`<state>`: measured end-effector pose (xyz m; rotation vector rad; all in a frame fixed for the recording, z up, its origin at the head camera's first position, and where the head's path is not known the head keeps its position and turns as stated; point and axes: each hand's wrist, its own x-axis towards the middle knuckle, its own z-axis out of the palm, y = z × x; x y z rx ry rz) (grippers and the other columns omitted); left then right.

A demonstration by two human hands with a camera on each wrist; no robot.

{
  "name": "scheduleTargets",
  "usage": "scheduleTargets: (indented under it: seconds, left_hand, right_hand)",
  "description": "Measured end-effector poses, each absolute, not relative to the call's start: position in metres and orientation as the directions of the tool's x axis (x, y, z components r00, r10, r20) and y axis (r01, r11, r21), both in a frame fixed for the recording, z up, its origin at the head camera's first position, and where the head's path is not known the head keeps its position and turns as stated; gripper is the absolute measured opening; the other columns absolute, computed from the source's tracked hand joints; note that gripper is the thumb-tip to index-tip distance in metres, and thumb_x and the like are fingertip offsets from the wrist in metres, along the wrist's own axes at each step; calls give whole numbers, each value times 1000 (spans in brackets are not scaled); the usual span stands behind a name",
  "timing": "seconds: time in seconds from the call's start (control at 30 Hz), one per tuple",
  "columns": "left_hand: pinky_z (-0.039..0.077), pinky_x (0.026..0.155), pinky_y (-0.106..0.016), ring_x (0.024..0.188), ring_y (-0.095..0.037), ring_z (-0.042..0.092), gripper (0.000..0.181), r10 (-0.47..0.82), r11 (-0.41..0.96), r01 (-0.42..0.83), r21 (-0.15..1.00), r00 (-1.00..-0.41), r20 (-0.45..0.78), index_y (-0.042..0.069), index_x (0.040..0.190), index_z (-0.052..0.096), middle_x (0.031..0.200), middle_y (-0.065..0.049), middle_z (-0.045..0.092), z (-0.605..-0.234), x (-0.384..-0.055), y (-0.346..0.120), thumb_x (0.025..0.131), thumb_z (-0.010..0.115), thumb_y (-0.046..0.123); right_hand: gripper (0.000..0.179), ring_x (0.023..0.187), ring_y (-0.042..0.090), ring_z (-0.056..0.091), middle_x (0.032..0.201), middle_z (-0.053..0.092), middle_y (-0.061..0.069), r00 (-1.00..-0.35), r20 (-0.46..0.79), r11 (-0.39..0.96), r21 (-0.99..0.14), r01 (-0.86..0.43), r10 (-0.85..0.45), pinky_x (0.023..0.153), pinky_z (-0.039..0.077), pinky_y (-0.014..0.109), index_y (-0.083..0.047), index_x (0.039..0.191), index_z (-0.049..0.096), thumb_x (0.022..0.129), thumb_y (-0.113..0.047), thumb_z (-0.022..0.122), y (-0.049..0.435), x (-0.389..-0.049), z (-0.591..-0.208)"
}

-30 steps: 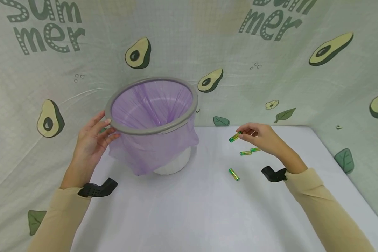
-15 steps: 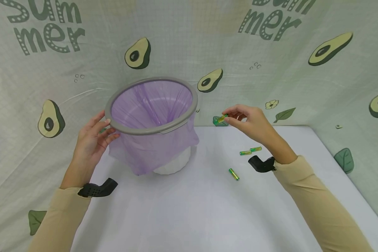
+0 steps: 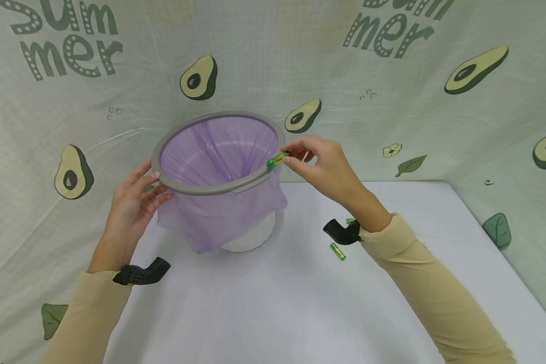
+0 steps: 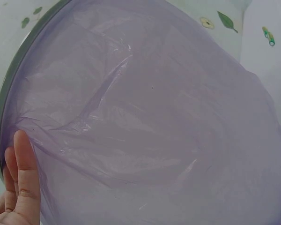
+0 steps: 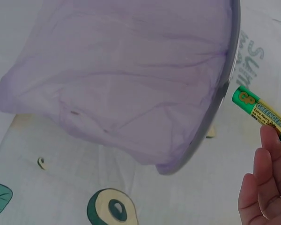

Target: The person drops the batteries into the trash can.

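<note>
A white wastebasket (image 3: 253, 236) with a grey rim (image 3: 218, 190) and a purple bag (image 3: 218, 215) draped over it stands on the table. My left hand (image 3: 134, 202) holds its left edge, fingertips at the rim and on the bag just below. Between thumb and fingers my right hand (image 3: 320, 164) pinches a green and yellow battery (image 3: 277, 160), its free end over the right side of the rim. In the right wrist view the battery (image 5: 257, 110) appears beyond the rim. On the table, one battery (image 3: 338, 251) lies loose; another (image 3: 350, 221) is mostly hidden by my right wrist.
The white table (image 3: 273, 313) ends on the right against a hanging sheet (image 3: 255, 60) printed with avocados. Behind the basket the same sheet rises like a wall. Two loose batteries (image 4: 268, 36) show at the left wrist view's upper right.
My right hand has lifted the pinched battery off the table area and carried it leftward to the basket's rim. The left hand and basket have stayed put.
</note>
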<state>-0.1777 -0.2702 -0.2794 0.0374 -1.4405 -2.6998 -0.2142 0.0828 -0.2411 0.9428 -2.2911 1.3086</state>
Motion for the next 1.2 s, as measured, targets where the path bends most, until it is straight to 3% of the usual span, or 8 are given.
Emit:
scheduleTargets:
  seconds: [0.43, 0.9, 1.2]
  left_hand:
    - [58, 63, -30, 70, -19, 61, 42, -86, -556, 71, 828, -996, 28, 10, 128, 49, 108, -6, 49, -281, -179, -270, 89, 58, -2]
    - [58, 63, -31, 69, -19, 62, 44, -90, -555, 73, 829, -996, 28, 10, 130, 47, 104, -7, 52, -281, -179, -270, 89, 57, -2]
    - [58, 63, -31, 69, -20, 62, 43, -86, -564, 71, 823, -996, 27, 10, 130, 48, 105, -7, 52, -280, -179, -270, 89, 57, -2]
  right_hand:
    - [18, 78, 13, 58, 89, 68, 7, -652, 638, 325, -566, -757, -408, 69, 48, 26, -1, 100, 67, 82, -6, 69, 63, -213, -245]
    - [19, 79, 14, 58, 90, 68, 6, -658, 628, 306, -585, -751, -416, 70, 50, 31, -2, 102, 67, 83, -7, 68, 55, -214, -248]
    - [12, 78, 12, 58, 90, 69, 6, -659, 632, 309, -584, -751, -408, 69, 50, 24, -2, 97, 68, 87, -7, 63, 52, -214, -248]
